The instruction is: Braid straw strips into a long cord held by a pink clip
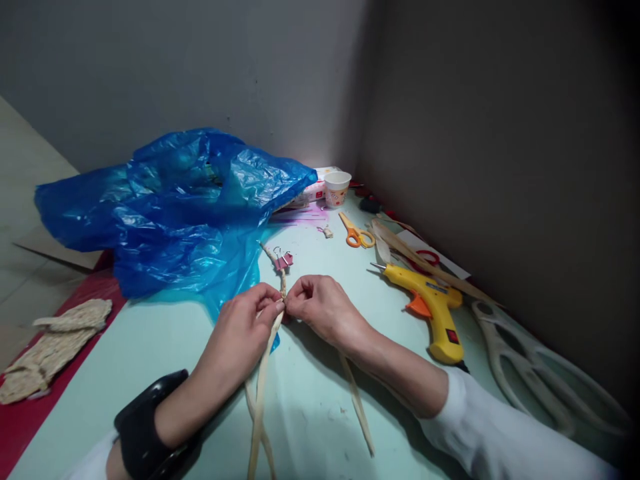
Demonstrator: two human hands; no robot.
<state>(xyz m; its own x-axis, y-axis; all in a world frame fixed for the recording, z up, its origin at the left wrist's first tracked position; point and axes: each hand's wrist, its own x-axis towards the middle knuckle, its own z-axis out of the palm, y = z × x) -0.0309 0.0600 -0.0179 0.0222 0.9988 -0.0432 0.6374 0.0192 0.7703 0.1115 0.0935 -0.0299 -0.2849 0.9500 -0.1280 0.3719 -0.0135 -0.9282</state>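
Small print, too fine for me to read, marks the white-and-red packet (316,193) and the patterned paper cup (337,192) at the far end of the bench (310,400); the dark label on the yellow glue gun (437,310) at right is equally illegible. Mid-bench, a straw-coloured braid (283,285) runs away from me, its near end between my hands: my left fingers (270,311) pinch it, thumb and forefinger together, while my right fingers (299,305) close on it from the other side, the two sets of tips nearly touching. Thin, knobbly and slightly bent, the braid is gripped near its far end by a pink binder clip (284,262). On my side it loosens into flat, pale strips (257,413), two crossing toward me and another emerging beneath my right wrist. A crumpled blue plastic bag (185,207) spreads beyond my left arm.
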